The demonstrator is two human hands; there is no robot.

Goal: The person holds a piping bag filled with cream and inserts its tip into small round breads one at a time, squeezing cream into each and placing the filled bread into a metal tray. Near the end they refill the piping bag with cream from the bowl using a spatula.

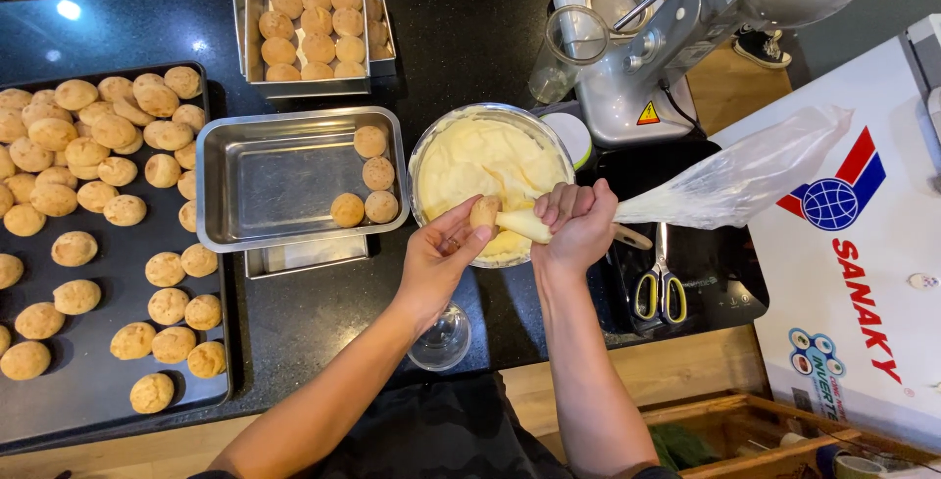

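Head view: puff filling over cream bowl (431, 151)
L hand (443, 255): pinches puff (482, 212)
R hand (578, 224): clenched on piping bag (725, 183), tip at puff
Advice: squeeze steady, keep tip seated, stay over bowl

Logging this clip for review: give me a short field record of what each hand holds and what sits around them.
left hand: left hand pinches a small round puff
right hand: right hand squeezes a piping bag, its tip at the puff
below hands: bowl of cream
steel tray: steel tray holds four puffs at its right end
dark tray: dark tray at left, many puffs
rear pan: rear pan full of puffs
right of bowl: scissors, stand mixer
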